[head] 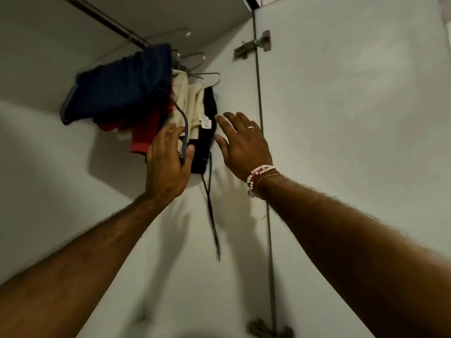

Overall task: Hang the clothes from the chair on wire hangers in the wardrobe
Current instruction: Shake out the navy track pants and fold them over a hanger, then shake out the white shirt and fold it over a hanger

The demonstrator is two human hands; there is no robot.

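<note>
Nearest: both forearms stretch up into the wardrobe. Left hand curls thumb and fingers round a blue cord trailing from the navy garment. Right hand is spread flat and holds nothing, just beside the black garment, whose black drawstring dangles loose. Beyond: red garment and cream garment, bunched close on wire hangers under the rail. I judge all of it soft, light and apt to slide off thin wire. I'd take fabric at shoulder or waistband, never the cords.
</note>
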